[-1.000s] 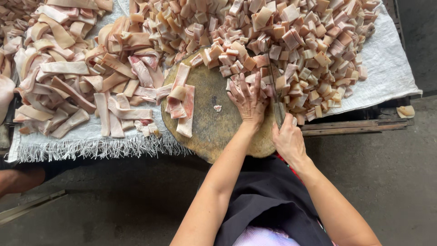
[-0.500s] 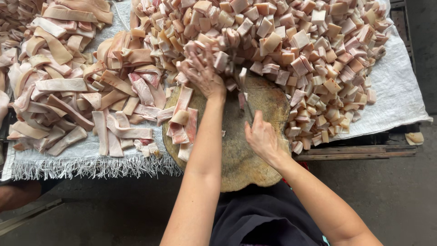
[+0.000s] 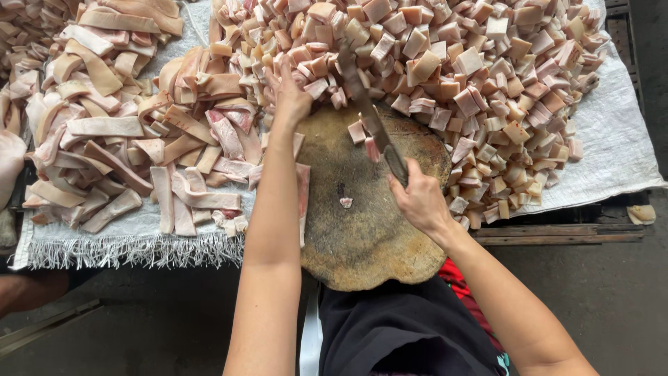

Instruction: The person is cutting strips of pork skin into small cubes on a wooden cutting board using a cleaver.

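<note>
White sacking [image 3: 612,139] held cubes [image 3: 487,63]; her left hand [image 3: 291,97], fingers spread, pushed them toward twelve o'clock, right hand [image 3: 417,198] clamped on the knife [image 3: 369,115].

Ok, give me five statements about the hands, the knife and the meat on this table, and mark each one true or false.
1. The right hand grips a knife by its handle. True.
2. The left hand rests flat on the bare middle of the round wooden chopping block. False: it reaches beyond the block's far edge, to the meat there.
3. The long meat strips lie to the left, the pile of cut cubes to the right. True.
4. The meat lies in a metal tray. False: it lies on a white woven sheet with a fringed edge.
5. The knife blade points away from the person, toward the cubes. True.
</note>
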